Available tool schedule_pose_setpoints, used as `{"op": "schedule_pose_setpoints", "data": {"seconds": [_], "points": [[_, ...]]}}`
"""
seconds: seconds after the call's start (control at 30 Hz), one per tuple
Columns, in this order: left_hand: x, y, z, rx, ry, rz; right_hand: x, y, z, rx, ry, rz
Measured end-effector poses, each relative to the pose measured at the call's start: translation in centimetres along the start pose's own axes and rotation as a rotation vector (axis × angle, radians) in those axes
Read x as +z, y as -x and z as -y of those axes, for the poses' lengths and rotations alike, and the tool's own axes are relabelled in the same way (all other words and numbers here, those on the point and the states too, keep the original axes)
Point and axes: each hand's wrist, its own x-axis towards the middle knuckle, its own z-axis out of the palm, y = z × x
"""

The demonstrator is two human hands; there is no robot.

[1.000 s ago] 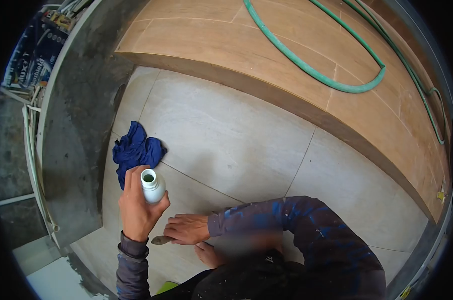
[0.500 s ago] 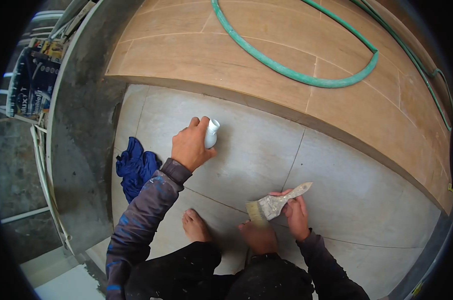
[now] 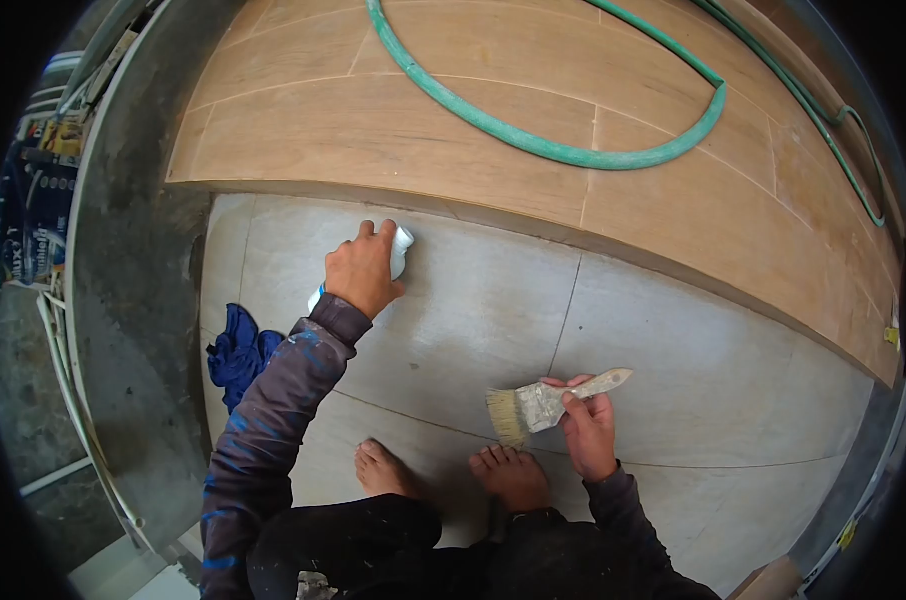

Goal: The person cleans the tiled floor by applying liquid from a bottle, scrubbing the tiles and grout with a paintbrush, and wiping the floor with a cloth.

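My left hand [image 3: 361, 268] is closed around a white bottle [image 3: 401, 250], held low over the pale floor tiles [image 3: 453, 330]. The bottle's neck pokes out past my fingers, tipped toward the step; its base shows by my wrist. Most of its body is hidden by my palm. In my right hand [image 3: 587, 430] is a worn paintbrush [image 3: 543, 405], gripped by its handle. Its pale bristles point left, just above my right foot [image 3: 513, 478]. A crumpled dark blue cloth [image 3: 238, 352] lies on the tiles, left of my left forearm.
A wood-look tiled step [image 3: 423, 140] rises ahead, with a green hose [image 3: 533, 140] looped on it. To the left runs a grey ledge [image 3: 143, 330], with a dark blue printed container [image 3: 38, 215] and pale pipes [image 3: 73, 385] beyond it. My left foot [image 3: 383, 468] stands on the tiles.
The bottle in my left hand has tipped over further, its mouth now turned away from me. The paintbrush stays in my right hand, its bristles no longer blurred. The view has shifted slightly.
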Motion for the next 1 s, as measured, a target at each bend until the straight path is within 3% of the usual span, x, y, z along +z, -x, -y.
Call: {"op": "schedule_pose_setpoints", "data": {"seconds": [0.5, 1.0], "points": [[-0.2, -0.5, -0.7, 0.060, -0.022, -0.002, 1.5, -1.0, 0.5, -0.023, 0.263, -0.182], [1.1, -0.8, 0.1, 0.058, -0.103, -0.015, 4.3, -0.9, -0.2, -0.211, 0.359, -0.079]]}}
